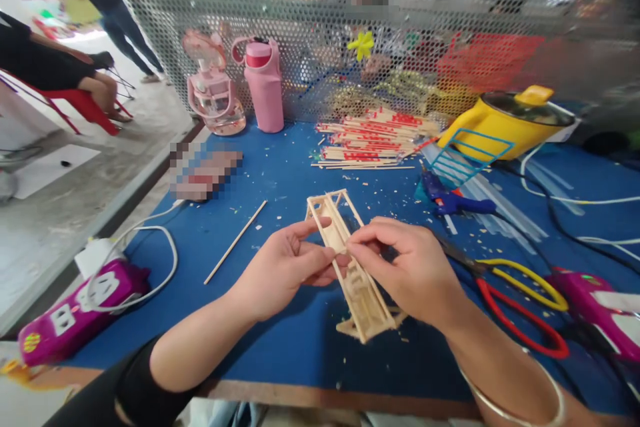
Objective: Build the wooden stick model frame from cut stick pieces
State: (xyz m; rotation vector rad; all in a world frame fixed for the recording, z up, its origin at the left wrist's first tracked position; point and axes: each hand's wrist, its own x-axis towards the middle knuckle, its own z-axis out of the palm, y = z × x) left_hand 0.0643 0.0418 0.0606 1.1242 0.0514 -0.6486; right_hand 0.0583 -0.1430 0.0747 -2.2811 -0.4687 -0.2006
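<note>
A small model frame [360,300] made of thin wooden sticks is held slantwise over the blue tabletop. My left hand [287,260] grips its left side, with the thumb on the long stick and fingers reaching underneath. At the right long stick, my right hand [405,260] is closed in a pinch of thumb and forefinger against the frame. Whether a small piece sits in that pinch is hidden. One loose wooden stick [235,242] lies left of my left hand. Scissors [520,293] with yellow and red handles lie beside my right forearm.
Packs of wooden sticks [370,137] lie at the back. A blue glue gun [457,202] rests on the right near a yellow pot [510,127]. Two pink bottles [265,87] stand at the mesh panel [300,13]. A purple power strip [85,307] and cables occupy the left.
</note>
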